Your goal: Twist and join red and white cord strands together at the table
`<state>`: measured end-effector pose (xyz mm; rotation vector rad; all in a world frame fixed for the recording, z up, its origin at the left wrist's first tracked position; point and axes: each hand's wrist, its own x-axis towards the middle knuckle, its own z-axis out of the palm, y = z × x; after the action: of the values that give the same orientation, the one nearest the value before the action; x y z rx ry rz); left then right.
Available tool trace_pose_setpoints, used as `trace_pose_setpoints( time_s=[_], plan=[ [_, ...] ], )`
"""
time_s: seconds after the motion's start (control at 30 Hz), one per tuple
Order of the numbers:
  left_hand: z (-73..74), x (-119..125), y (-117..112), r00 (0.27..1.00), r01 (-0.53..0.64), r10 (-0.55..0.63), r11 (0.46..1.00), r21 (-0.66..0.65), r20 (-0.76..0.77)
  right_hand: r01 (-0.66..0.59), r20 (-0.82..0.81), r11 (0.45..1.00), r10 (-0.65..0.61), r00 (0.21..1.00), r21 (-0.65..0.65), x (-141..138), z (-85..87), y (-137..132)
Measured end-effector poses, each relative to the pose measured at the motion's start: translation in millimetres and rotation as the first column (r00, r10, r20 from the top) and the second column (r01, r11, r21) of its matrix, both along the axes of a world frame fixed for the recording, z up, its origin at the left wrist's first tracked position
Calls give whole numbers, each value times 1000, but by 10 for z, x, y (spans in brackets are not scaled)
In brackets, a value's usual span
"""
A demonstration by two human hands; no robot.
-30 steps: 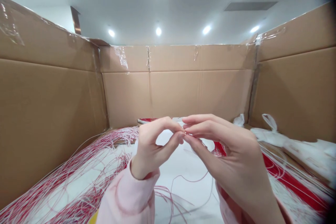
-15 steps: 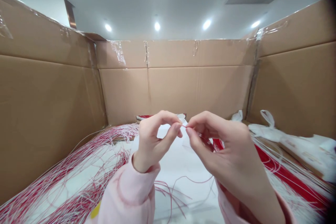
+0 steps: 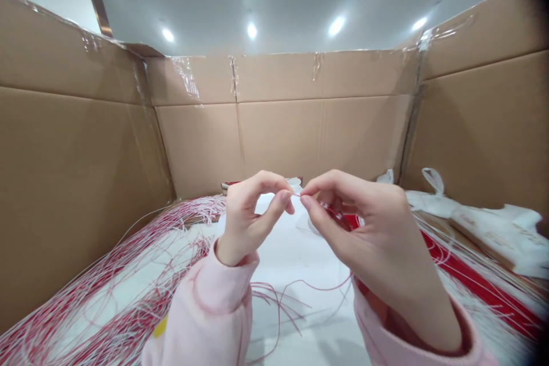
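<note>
Cardboard walls three sides. I see left hand and right hand pinching one thread, probably for tension.

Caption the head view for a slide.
Left hand and right hand pinch a thin red strand, facing a taped cardboard wall.

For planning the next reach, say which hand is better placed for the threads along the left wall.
Likely the left hand: it is nearer those threads, while the right hand is farther across. Both seem to pinch one thin strand.
</note>
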<state>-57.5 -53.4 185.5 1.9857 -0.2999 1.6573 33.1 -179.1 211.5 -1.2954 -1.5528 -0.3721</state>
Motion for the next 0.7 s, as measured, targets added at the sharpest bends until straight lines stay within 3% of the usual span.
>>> trace_pose_setpoints(
  time_s=[0.4,0.57,0.63,0.7],
  plan=[
    [-64,52,88,1000,22,-22,1000,-16,-3,37,55,999,-37,998,0,34,6,13],
    [-83,53,160,992,129,-129,992,10,-7,47,51,999,-47,998,5,20,12,-2],
    [-96,77,219,987,156,-156,987,21,-36,60,51,998,-60,997,10,16,12,-8],
    [-117,128,282,987,105,-100,994,32,-126,69,50,997,-70,996,17,13,9,-12]
  ],
)
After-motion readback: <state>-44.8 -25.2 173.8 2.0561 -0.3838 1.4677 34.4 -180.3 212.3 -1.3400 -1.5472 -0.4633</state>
